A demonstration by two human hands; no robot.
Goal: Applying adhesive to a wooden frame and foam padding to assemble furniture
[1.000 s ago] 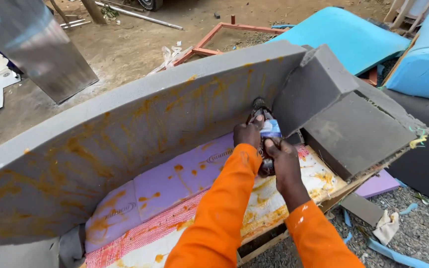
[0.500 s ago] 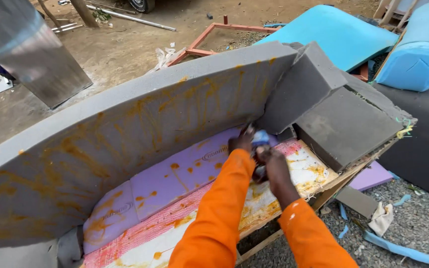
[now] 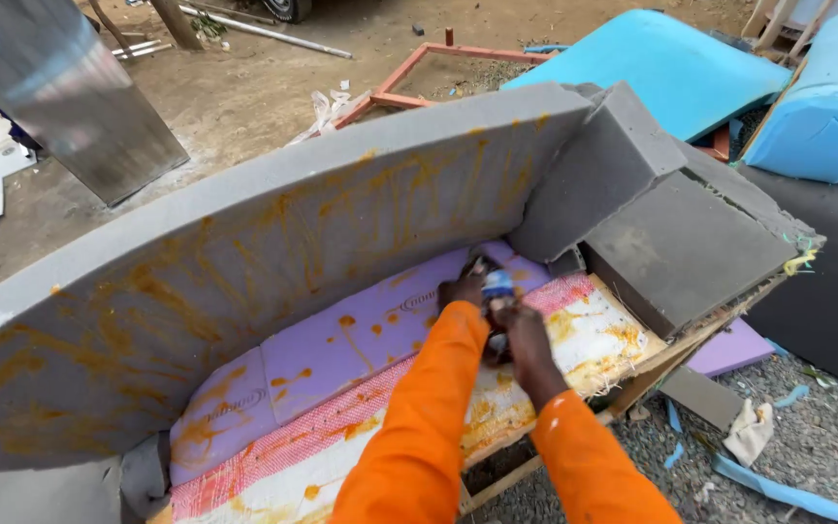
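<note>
Both arms wear orange sleeves. My left hand (image 3: 463, 288) and my right hand (image 3: 521, 335) are closed together around a small blue and white can-like object (image 3: 497, 283); its exact kind is unclear. They hold it low over the purple foam seat pad (image 3: 341, 340), close to the corner where the curved grey foam back (image 3: 273, 252) meets the grey foam arm block (image 3: 671, 243). Yellow-orange glue streaks cover the grey back and the seat. A white and red woven sheet (image 3: 584, 335) lies along the seat's front edge.
A wooden frame edge (image 3: 632, 383) runs below the seat. Blue foam pieces (image 3: 661, 68) and a blue roll (image 3: 831, 116) lie behind on the right. A red metal frame (image 3: 419, 73) and a grey panel (image 3: 80, 107) stand on the dirt. Scraps litter the gravel at right.
Both hands have come down with the can from near the top of the corner to low over the purple seat pad. The view shifted slightly.
</note>
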